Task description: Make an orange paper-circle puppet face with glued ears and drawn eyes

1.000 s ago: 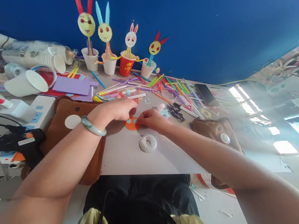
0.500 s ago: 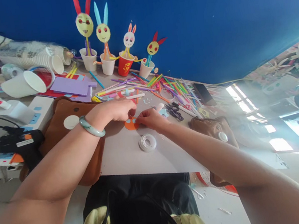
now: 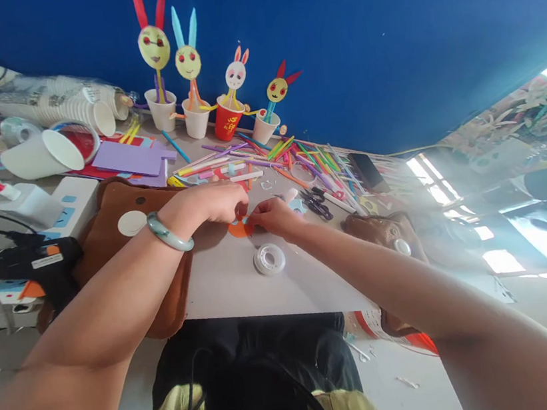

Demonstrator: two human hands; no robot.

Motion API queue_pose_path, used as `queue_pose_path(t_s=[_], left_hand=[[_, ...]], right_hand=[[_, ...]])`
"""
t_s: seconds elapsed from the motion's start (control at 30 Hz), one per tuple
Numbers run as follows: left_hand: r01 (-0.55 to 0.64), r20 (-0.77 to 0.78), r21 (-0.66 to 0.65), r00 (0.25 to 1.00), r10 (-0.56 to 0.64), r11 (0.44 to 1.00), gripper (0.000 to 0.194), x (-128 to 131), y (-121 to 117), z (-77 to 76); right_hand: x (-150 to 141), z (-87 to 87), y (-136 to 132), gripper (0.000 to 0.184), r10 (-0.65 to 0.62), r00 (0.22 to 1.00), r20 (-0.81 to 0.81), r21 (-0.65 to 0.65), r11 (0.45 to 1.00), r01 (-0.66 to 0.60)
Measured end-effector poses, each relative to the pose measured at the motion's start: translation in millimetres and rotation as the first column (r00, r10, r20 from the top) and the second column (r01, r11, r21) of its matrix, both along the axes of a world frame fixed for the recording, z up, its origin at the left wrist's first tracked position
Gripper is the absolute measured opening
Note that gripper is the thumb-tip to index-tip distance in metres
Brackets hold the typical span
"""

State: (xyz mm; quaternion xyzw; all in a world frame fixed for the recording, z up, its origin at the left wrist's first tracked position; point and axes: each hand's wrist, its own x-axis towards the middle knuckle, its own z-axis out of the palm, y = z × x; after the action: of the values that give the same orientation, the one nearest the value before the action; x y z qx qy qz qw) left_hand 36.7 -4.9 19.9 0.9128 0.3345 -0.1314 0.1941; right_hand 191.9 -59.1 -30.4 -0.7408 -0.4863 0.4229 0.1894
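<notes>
An orange paper circle [image 3: 239, 229] with small light-blue pieces on it lies on the white table in front of me. My left hand [image 3: 223, 203], a jade-like bangle at its wrist, bends over the circle's upper edge with fingers curled together; what its fingertips hold is hidden. At the circle's right edge, the thumb and fingers of my right hand [image 3: 274, 218] are pinched together on the paper. Just below the hands sits a roll of clear tape [image 3: 269, 259]. Black scissors [image 3: 317, 204] lie to the right of my right hand.
Several cups with rabbit-faced figures [image 3: 228, 118] stand along the blue wall. Colourful sticks [image 3: 292, 155] are strewn behind my hands. At left are a glue gun [image 3: 46, 258], a brown leather-like piece [image 3: 167, 313] and purple paper [image 3: 129, 158]. A brown pouch [image 3: 382, 231] lies right.
Both hands stay at the orange circle with only slight finger movement. The whole view has shifted a little.
</notes>
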Motion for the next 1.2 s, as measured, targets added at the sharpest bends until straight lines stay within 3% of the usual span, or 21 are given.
queue_pose_path(t_s=[0.2,0.83,1.03,1.2], left_hand=[[0.083,-0.019,0.004,0.996,-0.083,0.997,0.033,1.5,2.9,-3.9],[0.095,-0.072,0.03,0.993,-0.093,0.995,0.017,6.3,-2.4,-3.6],[0.118,-0.112,0.059,0.988,-0.111,0.991,0.023,7.2,-8.1,5.1],[0.094,-0.093,0.038,0.992,-0.09,0.995,0.024,6.2,-7.5,4.9]], right_hand=[[-0.1,-2.0,2.1,0.018,0.005,0.999,0.046,-0.041,0.999,-0.004],[0.3,-2.6,2.3,0.017,0.041,0.994,0.103,-0.016,0.999,-0.04],[4.0,-6.6,-1.7,0.02,0.037,0.992,0.123,0.079,0.996,-0.047],[8.9,-8.9,-16.1,0.014,0.167,0.969,0.181,0.23,0.951,-0.206]])
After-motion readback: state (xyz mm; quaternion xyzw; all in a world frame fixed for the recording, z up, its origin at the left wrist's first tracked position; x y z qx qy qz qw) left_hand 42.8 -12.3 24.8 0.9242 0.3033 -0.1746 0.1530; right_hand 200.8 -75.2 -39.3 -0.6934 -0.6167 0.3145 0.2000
